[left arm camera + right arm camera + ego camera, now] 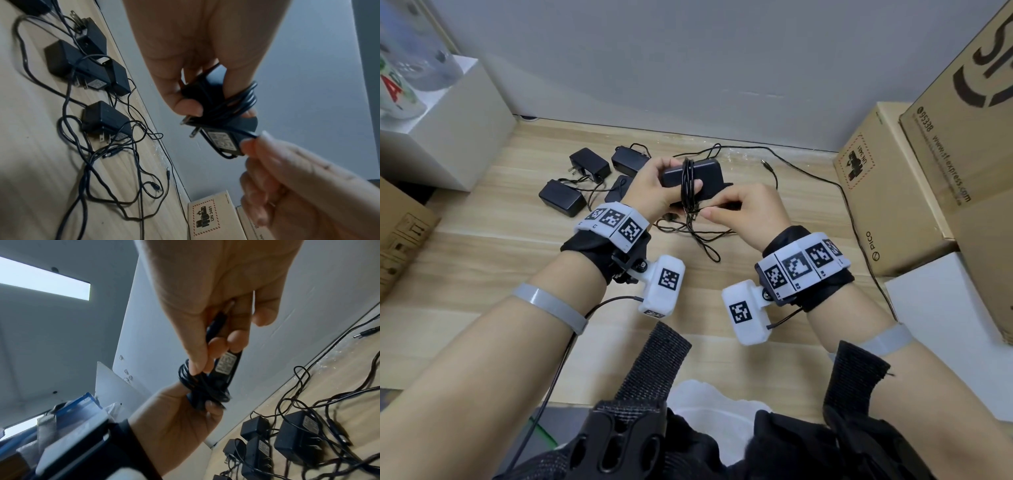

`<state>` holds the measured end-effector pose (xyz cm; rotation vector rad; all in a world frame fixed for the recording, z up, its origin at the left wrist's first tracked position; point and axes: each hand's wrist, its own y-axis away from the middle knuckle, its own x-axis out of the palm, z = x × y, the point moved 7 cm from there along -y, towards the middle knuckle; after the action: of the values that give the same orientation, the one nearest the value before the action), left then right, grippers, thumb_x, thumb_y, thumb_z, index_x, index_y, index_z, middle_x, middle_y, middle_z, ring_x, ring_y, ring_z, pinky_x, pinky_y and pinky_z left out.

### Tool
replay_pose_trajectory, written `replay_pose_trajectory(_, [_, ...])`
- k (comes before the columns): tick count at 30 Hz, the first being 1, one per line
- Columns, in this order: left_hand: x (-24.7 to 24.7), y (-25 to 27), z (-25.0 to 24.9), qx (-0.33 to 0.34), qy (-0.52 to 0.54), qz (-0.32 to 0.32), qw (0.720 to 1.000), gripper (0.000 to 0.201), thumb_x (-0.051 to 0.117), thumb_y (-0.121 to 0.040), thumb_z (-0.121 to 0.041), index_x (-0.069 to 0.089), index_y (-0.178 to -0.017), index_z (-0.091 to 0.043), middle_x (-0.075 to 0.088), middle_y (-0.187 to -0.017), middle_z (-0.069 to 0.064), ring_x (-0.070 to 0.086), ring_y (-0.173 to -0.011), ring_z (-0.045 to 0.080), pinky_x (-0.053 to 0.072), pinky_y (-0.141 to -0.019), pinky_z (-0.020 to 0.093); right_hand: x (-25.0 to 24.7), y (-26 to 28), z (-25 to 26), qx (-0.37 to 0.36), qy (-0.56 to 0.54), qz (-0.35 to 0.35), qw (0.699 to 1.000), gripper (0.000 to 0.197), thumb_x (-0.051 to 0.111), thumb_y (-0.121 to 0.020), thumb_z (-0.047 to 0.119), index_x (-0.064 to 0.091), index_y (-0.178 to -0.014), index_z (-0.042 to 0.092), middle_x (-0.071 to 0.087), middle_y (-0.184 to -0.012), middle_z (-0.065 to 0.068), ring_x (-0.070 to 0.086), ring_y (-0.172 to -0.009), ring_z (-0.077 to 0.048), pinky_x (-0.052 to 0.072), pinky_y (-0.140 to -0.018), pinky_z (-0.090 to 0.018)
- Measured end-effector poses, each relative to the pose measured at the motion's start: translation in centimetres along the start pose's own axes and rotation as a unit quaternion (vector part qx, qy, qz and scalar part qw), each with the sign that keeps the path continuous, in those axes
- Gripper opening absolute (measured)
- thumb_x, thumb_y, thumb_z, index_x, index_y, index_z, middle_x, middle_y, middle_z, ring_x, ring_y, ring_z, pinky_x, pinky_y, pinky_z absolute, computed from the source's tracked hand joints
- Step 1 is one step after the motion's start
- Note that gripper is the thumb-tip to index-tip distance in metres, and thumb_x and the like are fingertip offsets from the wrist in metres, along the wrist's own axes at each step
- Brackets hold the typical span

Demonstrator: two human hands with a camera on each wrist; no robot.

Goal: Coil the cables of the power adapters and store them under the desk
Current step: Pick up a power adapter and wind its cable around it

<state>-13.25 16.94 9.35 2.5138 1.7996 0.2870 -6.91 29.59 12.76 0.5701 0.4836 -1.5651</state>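
One black power adapter [693,178] is held above the wooden floor [482,246], its thin cable [687,185] already wound in several turns across the body. The left hand [654,192] has its fingers clamped on the body and the turns; the right hand [748,212] pinches the cable's free end with fingers together, apparently finishing the coil. Four further adapters [563,197] lie on the floor just beyond the left hand, their cables [702,236] loose and tangled. By this evidence, one coil is nearly complete; the rest, and all storing, remain. Cardboard boxes [893,205] stand at right.
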Motion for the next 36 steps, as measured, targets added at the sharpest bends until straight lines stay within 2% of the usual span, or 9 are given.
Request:
replay_pose_trajectory(2, [-0.1, 0.0, 0.2, -0.002, -0.010, -0.005, 1.000, 0.030, 0.064, -0.080, 0.002, 0.045, -0.086, -0.020, 0.053, -0.088, 0.003, 0.057, -0.066, 0.016, 0.049, -0.043, 0.020, -0.7, 0.0, 0.1, 0.002, -0.052, -0.031, 0.998, 0.018, 0.078, -0.070, 0.019, 0.066, -0.062, 0.030, 0.064, -0.065, 0.008, 0.059, -0.068, -0.007, 0.050, -0.077, -0.029])
replay_pose_trajectory(5, [0.2, 0.0, 0.7, -0.016, -0.008, -0.010, 1.000, 0.026, 0.064, -0.083, -0.004, 0.045, -0.087, -0.021, 0.052, -0.090, 0.002, 0.055, -0.066, 0.014, 0.047, -0.043, 0.018, -1.2, -0.2, 0.3, -0.011, -0.094, -0.071, 0.993, 0.027, 0.078, -0.068, 0.015, 0.060, -0.060, 0.034, 0.064, -0.069, 0.006, 0.060, -0.070, -0.012, 0.051, -0.076, -0.034])
replay_pose_trajectory(9, [0.4, -0.1, 1.3, -0.026, -0.002, -0.005, 1.000, 0.023, 0.061, -0.086, -0.007, 0.044, -0.089, -0.023, 0.051, -0.092, 0.003, 0.056, -0.070, 0.016, 0.046, -0.044, 0.017, -1.3, -0.4, 0.3, -0.030, -0.114, -0.110, 0.987, 0.032, 0.071, -0.073, 0.012, 0.050, -0.068, 0.035, 0.059, -0.069, 0.012, 0.057, -0.065, -0.015, 0.050, -0.066, -0.036])
replay_pose_trajectory(14, [1.6, 0.1, 1.3, -0.028, 0.022, 0.066, 0.997, 0.031, 0.047, -0.088, 0.011, 0.046, -0.095, -0.019, 0.051, -0.105, 0.010, 0.058, -0.081, 0.019, 0.053, -0.056, 0.023, -1.4, -0.7, 0.0, -0.007, -0.221, -0.130, 0.967, 0.041, 0.062, -0.080, -0.003, 0.037, -0.082, 0.029, 0.063, -0.076, 0.004, 0.061, -0.064, -0.014, 0.049, -0.053, -0.021])
replay_pose_trajectory(17, [2.1, 0.4, 1.2, -0.028, 0.020, 0.082, 0.996, 0.032, 0.045, -0.088, 0.012, 0.045, -0.094, -0.019, 0.053, -0.097, 0.004, 0.059, -0.076, 0.016, 0.052, -0.055, 0.022, -1.4, -0.9, -0.1, 0.004, -0.248, -0.136, 0.959, 0.038, 0.058, -0.083, -0.002, 0.035, -0.086, 0.028, 0.064, -0.074, -0.003, 0.063, -0.063, -0.022, 0.049, -0.051, -0.023])
replay_pose_trajectory(22, [2.1, 0.5, 1.4, -0.029, 0.042, 0.055, 0.997, 0.027, 0.050, -0.089, 0.008, 0.046, -0.094, -0.018, 0.054, -0.097, 0.003, 0.060, -0.074, 0.015, 0.052, -0.054, 0.020, -1.9, -1.0, -0.2, 0.007, -0.236, -0.134, 0.962, 0.025, 0.053, -0.089, 0.004, 0.047, -0.088, 0.028, 0.061, -0.063, -0.001, 0.057, -0.051, -0.014, 0.039, -0.043, -0.019])
replay_pose_trajectory(28, [1.5, 0.2, 1.1, -0.018, 0.055, 0.022, 0.998, 0.032, 0.052, -0.088, 0.008, 0.040, -0.095, -0.021, 0.053, -0.095, 0.001, 0.061, -0.074, 0.018, 0.056, -0.055, 0.024, -1.7, -1.0, -0.5, 0.031, -0.193, -0.106, 0.975, 0.012, 0.064, -0.084, 0.009, 0.069, -0.084, 0.021, 0.062, -0.060, -0.002, 0.057, -0.048, -0.013, 0.038, -0.044, -0.015])
replay_pose_trajectory(33, [1.9, 0.5, 0.3, 0.019, 0.004, 0.059, 0.998, 0.043, 0.054, -0.087, 0.008, 0.038, -0.098, -0.030, 0.054, -0.094, 0.001, 0.063, -0.069, 0.011, 0.055, -0.057, 0.026, -1.2, -1.3, -0.2, 0.034, -0.152, -0.081, 0.985, 0.013, 0.069, -0.080, 0.012, 0.068, -0.072, 0.022, 0.063, -0.057, -0.006, 0.056, -0.045, -0.014, 0.039, -0.047, -0.017])
replay_pose_trajectory(36, [2.3, 0.9, -0.1, 0.036, -0.020, 0.079, 0.996, 0.042, 0.053, -0.087, 0.008, 0.040, -0.099, -0.030, 0.053, -0.096, 0.005, 0.062, -0.069, 0.009, 0.055, -0.059, 0.027, -1.3, -1.4, -0.3, 0.048, -0.130, -0.093, 0.986, 0.020, 0.072, -0.077, 0.014, 0.060, -0.064, 0.025, 0.060, -0.049, 0.000, 0.054, -0.040, -0.009, 0.040, -0.052, -0.020])
